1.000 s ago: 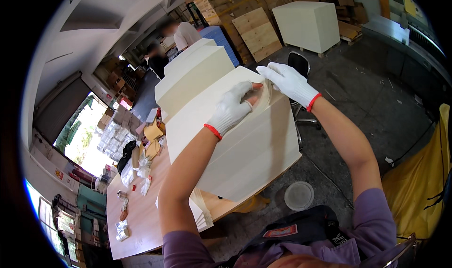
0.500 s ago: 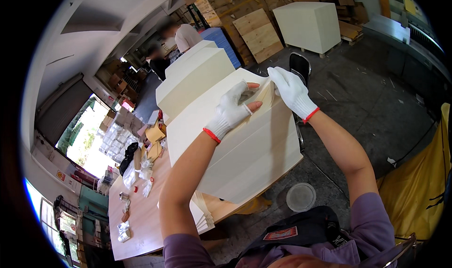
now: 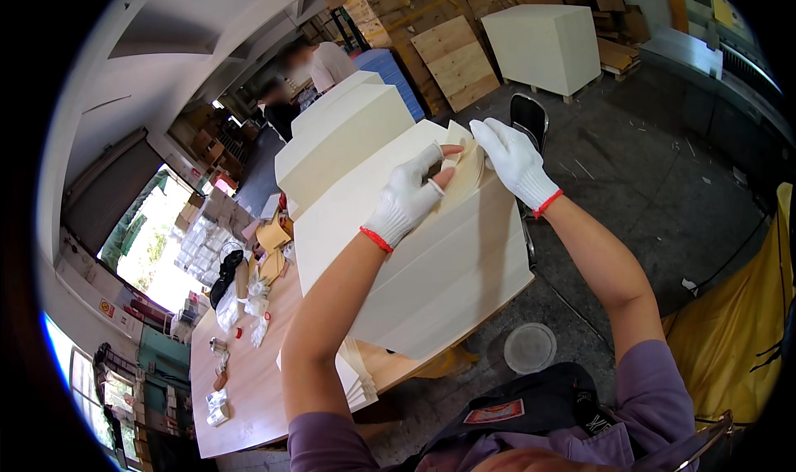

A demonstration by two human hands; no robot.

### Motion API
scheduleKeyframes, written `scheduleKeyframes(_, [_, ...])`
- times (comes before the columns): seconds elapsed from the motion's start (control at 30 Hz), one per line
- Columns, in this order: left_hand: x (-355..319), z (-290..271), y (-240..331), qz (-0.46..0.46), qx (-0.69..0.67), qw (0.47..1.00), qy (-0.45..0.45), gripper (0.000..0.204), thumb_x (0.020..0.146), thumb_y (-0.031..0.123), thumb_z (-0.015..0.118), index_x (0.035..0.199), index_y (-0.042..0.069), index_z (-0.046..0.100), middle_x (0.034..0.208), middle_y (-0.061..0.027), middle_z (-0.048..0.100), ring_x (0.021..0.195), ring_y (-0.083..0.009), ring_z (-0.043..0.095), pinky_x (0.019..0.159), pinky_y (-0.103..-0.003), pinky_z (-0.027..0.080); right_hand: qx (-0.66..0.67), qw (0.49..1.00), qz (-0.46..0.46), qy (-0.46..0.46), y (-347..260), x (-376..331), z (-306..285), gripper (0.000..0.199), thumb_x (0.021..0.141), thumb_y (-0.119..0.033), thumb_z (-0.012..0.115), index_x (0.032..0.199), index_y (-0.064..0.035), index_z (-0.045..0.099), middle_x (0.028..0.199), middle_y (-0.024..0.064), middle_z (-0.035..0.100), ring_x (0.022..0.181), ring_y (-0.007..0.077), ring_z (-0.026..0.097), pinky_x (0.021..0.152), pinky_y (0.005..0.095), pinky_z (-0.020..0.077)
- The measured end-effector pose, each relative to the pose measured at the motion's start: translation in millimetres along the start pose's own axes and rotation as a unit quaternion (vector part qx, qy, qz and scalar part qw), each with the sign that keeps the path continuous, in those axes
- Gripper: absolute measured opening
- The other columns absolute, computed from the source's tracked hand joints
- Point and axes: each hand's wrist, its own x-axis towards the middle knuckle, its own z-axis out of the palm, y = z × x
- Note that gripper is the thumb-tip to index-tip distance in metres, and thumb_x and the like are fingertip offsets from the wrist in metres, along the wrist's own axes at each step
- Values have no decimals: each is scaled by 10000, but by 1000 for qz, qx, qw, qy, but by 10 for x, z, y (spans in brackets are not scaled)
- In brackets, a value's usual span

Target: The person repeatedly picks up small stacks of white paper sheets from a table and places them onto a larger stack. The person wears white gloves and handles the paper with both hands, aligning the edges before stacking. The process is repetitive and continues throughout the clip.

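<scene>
A tall stack of large cream paper sheets [image 3: 431, 273] stands on the wooden table in front of me. Both hands wear white knitted gloves with red cuffs. My left hand [image 3: 406, 194] lies on top of the stack, its bare thumb and forefinger stretched out and apart beside the curled sheets. At the stack's right corner is my right hand [image 3: 512, 164], its fingers pressed together against the edges of the upper sheets. Between the hands, the corners of several loose sheets [image 3: 468, 167] bend up and fan apart. The right fingertips' inner side is hidden.
More paper stacks [image 3: 344, 145] rise behind. On the table [image 3: 249, 389] lie gloves, a black bag [image 3: 225, 277] and small items. A chair [image 3: 528, 116] stands beyond my right hand, a wrapped pallet load [image 3: 543, 49] further back. Two people [image 3: 327, 66] are at the far left.
The sheet corners between my hands have lifted and fanned out more, with a pointed corner now standing up. My left thumb has shifted slightly left; the right hand stays nearly in place.
</scene>
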Motion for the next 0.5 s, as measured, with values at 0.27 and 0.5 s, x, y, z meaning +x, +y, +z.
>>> scheduleKeyframes(0.27, [7,61,-64,51,-58,997,22,525,949,248,792,1427,88,644,927,12,621,833,-104,553,770,-290,485,19,1000,-6,8,26,-29,22,575,1105,-557,426,985,-35,634,792,166,636,780,362,646,756,434,487])
scheduleKeyframes(0.5, [-29,9,40,49,-13,998,34,413,1022,191,646,1413,56,645,909,0,605,863,-107,547,806,-286,463,-39,999,-17,12,-47,-70,-20,582,1099,-575,433,975,-34,611,806,194,631,809,406,645,762,461,482])
